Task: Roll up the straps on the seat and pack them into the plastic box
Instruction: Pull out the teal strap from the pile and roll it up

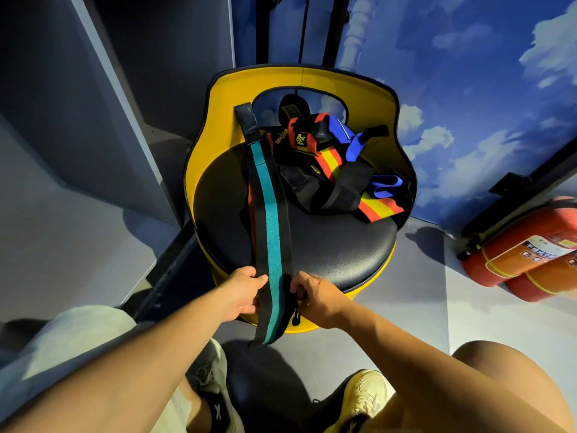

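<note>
While it lies stretched flat from the seat's backrest to past the front edge, the black strap with a teal stripe [271, 232] is held near its lower end by both hands, its free end hanging below the seat toward the floor. The left hand [245, 290] pinches the strap's left edge between thumb and fingers, and the right hand [315, 296] has its fingers curled closed on the strap's right edge, where some black fabric bunches under the fingertips. At the far end, the strap's black padded tab [249, 121] leans against the yellow backrest. Behind and to the right of it, a tangled pile of other straps [331, 170], red and yellow striped, blue, and black, rests on the round black cushion of the yellow seat [331, 245]. Well to the right, two red fire extinguishers [524, 254] lie on the grey floor against a wall painted with sky and clouds [468, 89].
</note>
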